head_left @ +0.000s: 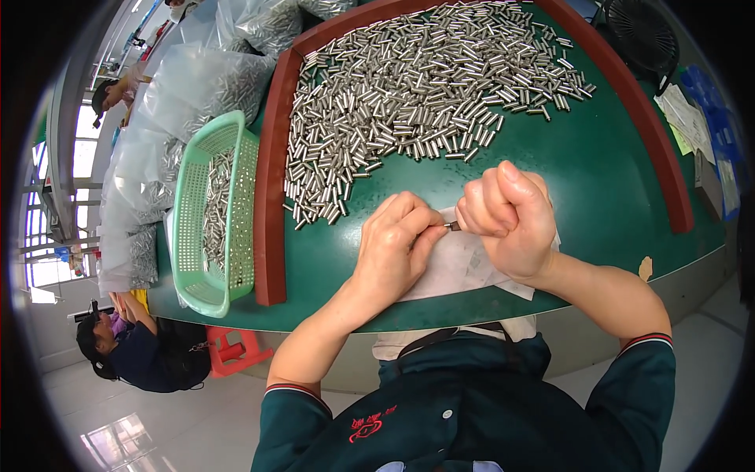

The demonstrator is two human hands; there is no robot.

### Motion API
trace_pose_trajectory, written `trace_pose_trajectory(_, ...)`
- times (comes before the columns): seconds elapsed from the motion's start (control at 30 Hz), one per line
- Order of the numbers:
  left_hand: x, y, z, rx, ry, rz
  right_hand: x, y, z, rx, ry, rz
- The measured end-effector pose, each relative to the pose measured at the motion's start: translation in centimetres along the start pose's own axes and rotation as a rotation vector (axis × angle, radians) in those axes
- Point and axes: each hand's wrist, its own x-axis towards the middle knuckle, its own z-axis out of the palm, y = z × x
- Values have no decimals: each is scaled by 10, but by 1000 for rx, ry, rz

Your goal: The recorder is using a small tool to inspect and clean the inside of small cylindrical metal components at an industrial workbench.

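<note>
My left hand point(395, 245) pinches the end of a small metal pin point(450, 226) between thumb and fingertips. Right beside it my right hand point(510, 223) is closed in a fist, thumb on top. A dark tip shows at the fist's edge against the pin; the rest of what it grips is hidden. Below both hands lies a white cloth or paper sheet point(440, 275) on the green tabletop point(550, 169). Beyond the hands spreads a large heap of short metal pins point(409, 86).
Dark red rails point(271, 197) border the table. To the left stand a light green basket point(240, 236) holding metal pins and clear bags point(169, 102) of parts. A black fan point(641, 35) and papers point(684, 118) are at right. Another person point(145, 346) sits near a red stool point(236, 352).
</note>
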Motion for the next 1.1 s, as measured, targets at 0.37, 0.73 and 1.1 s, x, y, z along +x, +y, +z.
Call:
trace_pose_trajectory(0.37, 4, -4, -14, -49, 53, -20, 2, 2, 3, -1, -21, -35)
trace_pose_trajectory(0.73, -3, -19, -30, -1412, -61, -562, -3, 0, 13, -11, 3, -48)
trace_pose_trajectory(1.1, -1, -19, -28, -1411, -75, -541, -1, -2, 11, -6, 13, -8)
